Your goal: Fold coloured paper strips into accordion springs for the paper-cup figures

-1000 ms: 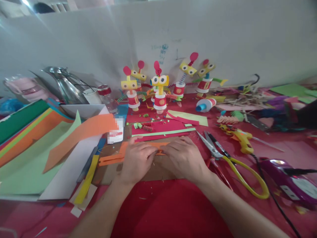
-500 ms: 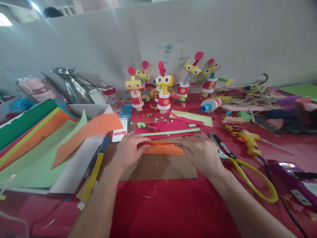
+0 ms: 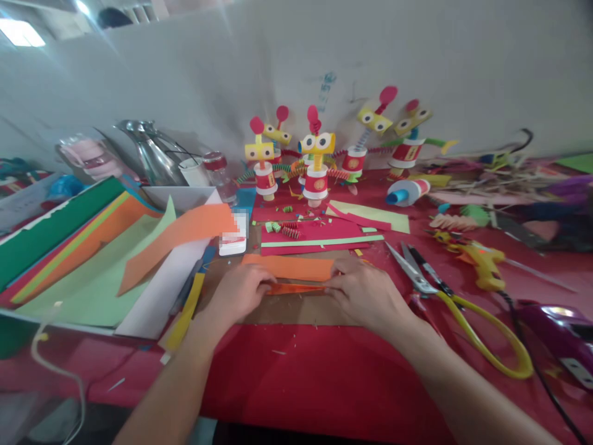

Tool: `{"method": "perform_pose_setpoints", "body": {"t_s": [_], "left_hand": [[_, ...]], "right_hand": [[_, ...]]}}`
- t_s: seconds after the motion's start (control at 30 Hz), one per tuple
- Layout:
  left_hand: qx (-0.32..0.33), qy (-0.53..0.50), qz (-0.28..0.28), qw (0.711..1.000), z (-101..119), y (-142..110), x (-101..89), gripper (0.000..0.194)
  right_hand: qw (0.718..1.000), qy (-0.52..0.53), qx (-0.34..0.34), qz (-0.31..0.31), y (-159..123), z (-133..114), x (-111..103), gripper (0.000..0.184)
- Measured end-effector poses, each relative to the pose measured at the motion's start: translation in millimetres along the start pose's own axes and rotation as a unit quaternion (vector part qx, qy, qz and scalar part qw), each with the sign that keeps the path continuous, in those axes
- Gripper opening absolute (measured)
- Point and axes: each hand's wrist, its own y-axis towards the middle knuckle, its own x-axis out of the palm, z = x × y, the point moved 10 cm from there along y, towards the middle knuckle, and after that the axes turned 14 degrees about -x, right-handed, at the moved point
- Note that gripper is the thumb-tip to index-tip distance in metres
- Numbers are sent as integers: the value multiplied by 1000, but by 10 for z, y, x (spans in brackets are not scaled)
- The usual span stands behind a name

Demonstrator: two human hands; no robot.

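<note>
A narrow orange paper strip point(image 3: 296, 288) stretches between my two hands over a brown cardboard sheet point(image 3: 282, 312). Its left end is pinched by the fingers of my left hand point(image 3: 243, 285). At the other end, my right hand point(image 3: 359, 285) grips it between thumb and fingers. Just behind lies a wider orange paper piece point(image 3: 301, 267), its right end partly covered by my right hand. Farther back, a pale green strip point(image 3: 319, 241) rests on red paper point(image 3: 333, 230), beside small coiled paper pieces point(image 3: 291, 232).
Yellow-handled scissors point(image 3: 482, 334), a yellow glue gun point(image 3: 484, 262) and a purple device point(image 3: 563, 343) are on the right. On the left sit a box of coloured paper point(image 3: 92, 278) and a phone point(image 3: 233, 241). Several paper-cup figures point(image 3: 316, 179) line the wall.
The narrow orange strip has come toward me, apart from the wider orange piece, with both hands holding its ends. The camera view has shifted left.
</note>
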Motion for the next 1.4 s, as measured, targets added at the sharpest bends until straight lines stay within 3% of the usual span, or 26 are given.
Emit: {"method": "perform_pose_setpoints", "body": {"t_s": [0.17, 0.27, 0.37, 0.6, 0.9, 1.23, 1.4], "left_hand": [[57, 19, 77, 995, 16, -276, 20, 37], [94, 32, 95, 991, 92, -358, 27, 32], [85, 42, 120, 988, 161, -350, -9, 15], [123, 52, 147, 980, 378, -344, -7, 15], [175, 8, 186, 967, 403, -365, 5, 17], [166, -1, 181, 969, 277, -389, -109, 12], [154, 10, 131, 979, 146, -372, -157, 13]], "right_hand": [[999, -1, -5, -50, 3, -39, 152, 23], [999, -7, 4, -50, 9, -8, 154, 23], [999, -10, 9, -51, 20, 10, 133, 24], [998, -2, 5, -60, 35, 13, 125, 23], [999, 19, -10, -44, 17, -15, 85, 22], [998, 40, -19, -47, 16, -9, 72, 19], [997, 28, -13, -64, 5, 54, 55, 20]]}}
